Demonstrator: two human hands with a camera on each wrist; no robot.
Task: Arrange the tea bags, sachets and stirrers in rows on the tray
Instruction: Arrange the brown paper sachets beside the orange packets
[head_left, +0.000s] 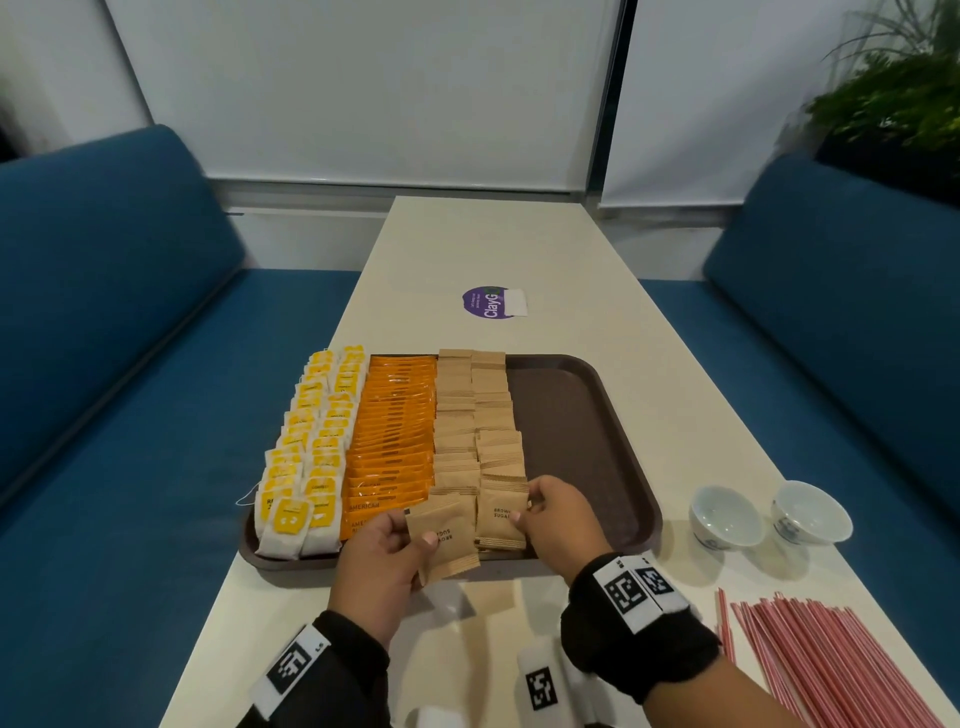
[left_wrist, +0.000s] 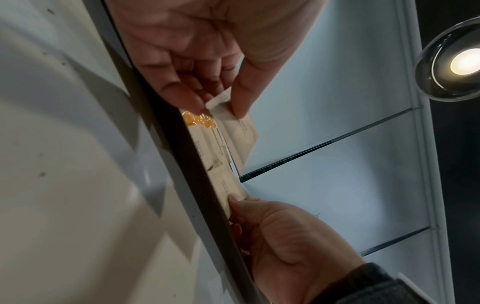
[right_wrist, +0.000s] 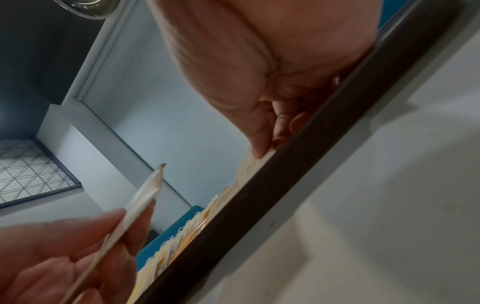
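Note:
A brown tray (head_left: 582, 415) holds rows of yellow tea bags (head_left: 311, 441), orange sachets (head_left: 395, 426) and two columns of brown sugar sachets (head_left: 475, 410). My left hand (head_left: 410, 535) grips one loose brown sugar sachet (head_left: 444, 540) over the tray's near edge; it shows edge-on in the right wrist view (right_wrist: 140, 205). My right hand (head_left: 524, 512) pinches the front sachet (head_left: 498, 514) of the right brown column, thumb on top (right_wrist: 259, 148). Red-and-white stirrers (head_left: 815, 660) lie on the table at the near right, outside the tray.
Two small white cups (head_left: 727, 517) stand right of the tray. A purple sticker (head_left: 488, 302) lies on the table beyond it. The tray's right third is bare. Blue benches (head_left: 104, 312) flank the narrow table, and a plant (head_left: 893, 104) stands far right.

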